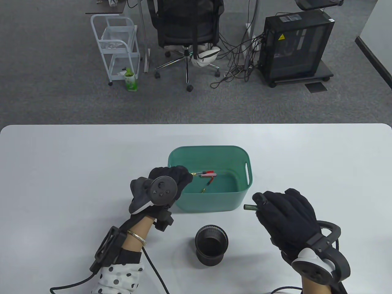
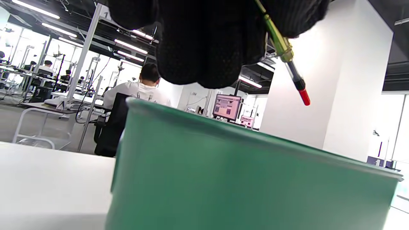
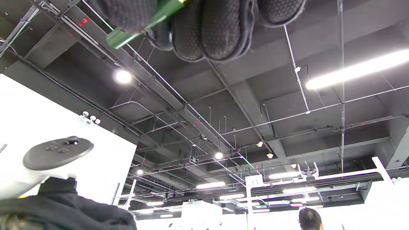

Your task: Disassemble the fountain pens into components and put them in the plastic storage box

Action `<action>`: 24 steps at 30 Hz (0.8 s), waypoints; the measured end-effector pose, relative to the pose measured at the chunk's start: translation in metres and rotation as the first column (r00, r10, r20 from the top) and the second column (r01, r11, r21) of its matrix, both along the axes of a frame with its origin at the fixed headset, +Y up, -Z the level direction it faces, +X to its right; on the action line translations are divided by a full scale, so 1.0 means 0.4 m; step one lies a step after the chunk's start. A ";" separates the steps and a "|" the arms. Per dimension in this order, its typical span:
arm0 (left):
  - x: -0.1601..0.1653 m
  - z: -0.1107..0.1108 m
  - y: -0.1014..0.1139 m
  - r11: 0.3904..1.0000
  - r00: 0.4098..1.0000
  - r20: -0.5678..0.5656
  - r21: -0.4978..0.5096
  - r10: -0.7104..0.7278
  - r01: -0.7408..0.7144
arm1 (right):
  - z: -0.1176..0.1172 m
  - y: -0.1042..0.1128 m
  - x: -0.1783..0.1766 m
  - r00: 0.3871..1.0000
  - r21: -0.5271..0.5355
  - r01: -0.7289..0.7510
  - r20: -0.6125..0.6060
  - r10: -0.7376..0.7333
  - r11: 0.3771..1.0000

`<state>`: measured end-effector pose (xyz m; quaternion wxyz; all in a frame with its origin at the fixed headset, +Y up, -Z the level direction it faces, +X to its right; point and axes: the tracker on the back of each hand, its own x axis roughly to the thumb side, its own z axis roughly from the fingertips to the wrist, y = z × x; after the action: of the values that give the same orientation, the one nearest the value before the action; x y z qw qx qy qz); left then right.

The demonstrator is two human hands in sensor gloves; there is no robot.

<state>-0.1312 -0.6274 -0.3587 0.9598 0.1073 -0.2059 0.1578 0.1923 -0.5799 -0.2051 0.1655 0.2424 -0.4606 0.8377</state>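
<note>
Nearest, mesh pen cup (image 1: 212, 245) stands on the table (image 1: 61, 171) between the wrists. Right hand (image 1: 286, 219) grips a dark green pen barrel (image 1: 249, 207), its end poking out left, just beside the green storage box (image 1: 211, 202). Left hand (image 1: 167, 186) pinches the nib section with red-tipped converter (image 2: 289, 62) over the box's near-left corner — loose parts already lie inside. Risk: released this close to the rim, the section could strike it and bounce onto the table.

The right hand's gloved fingers (image 3: 220, 28) curl around a green pen part (image 3: 127, 32). Below left is the other hand's tracker (image 3: 57, 153), under a dark ceiling (image 3: 255, 105) with lamps.
</note>
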 end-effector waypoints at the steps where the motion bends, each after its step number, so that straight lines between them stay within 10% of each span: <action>1: 0.002 -0.004 -0.003 1.000 1.000 -0.003 -0.005 -0.006 0.006 | 0.000 0.000 0.000 1.000 -0.001 0.000 -0.001 0.000 1.000; 24: 0.048 -0.043 -0.046 0.998 0.998 0.011 -0.036 -0.054 0.054 | -0.001 0.005 -0.001 1.000 -0.008 0.008 -0.013 -0.008 1.000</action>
<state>-0.1119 -0.6460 -0.3759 0.9645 0.0834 -0.2104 0.1360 0.1920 -0.5780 -0.2057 0.1730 0.2455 -0.4573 0.8371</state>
